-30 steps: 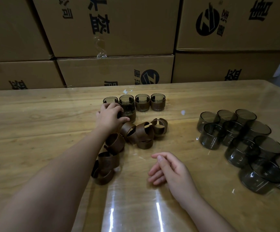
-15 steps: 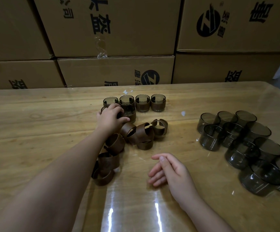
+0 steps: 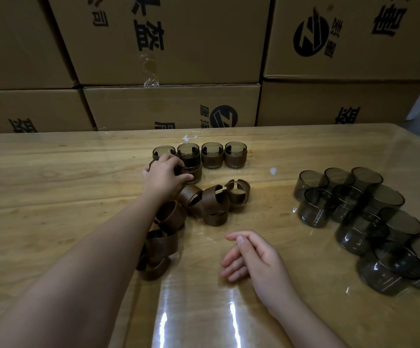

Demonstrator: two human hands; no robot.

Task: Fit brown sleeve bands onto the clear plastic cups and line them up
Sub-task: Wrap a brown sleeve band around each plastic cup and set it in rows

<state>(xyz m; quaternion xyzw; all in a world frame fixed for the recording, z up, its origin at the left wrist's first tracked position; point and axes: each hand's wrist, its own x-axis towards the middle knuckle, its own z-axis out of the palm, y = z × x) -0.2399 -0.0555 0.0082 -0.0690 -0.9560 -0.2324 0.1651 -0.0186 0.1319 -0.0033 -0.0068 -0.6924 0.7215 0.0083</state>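
A row of several sleeved cups (image 3: pixel 212 155) stands at the back of the wooden table (image 3: pixel 53 197). In front of it, my left hand (image 3: pixel 163 177) is curled over a sleeved cup whose rim shows at the hand's left edge. Its thumb rests against a neighbouring sleeved cup (image 3: pixel 195 173). Loose brown sleeve bands (image 3: pixel 214 202) lie in a heap just near of that hand, and more bands (image 3: pixel 162 244) trail along my left forearm. Bare smoky clear cups (image 3: pixel 354 204) cluster at the right. My right hand (image 3: pixel 254 259) lies on the table with loose fingers, holding nothing.
Stacked cardboard boxes (image 3: pixel 168 41) with printed black characters form a wall right behind the table's far edge. A glossy transparent cover lies over the tabletop. A small white scrap (image 3: pixel 273 170) sits between the sleeved row and the bare cups.
My left hand has stayed on the cup in the front row, shifting only slightly. My right hand has not moved.
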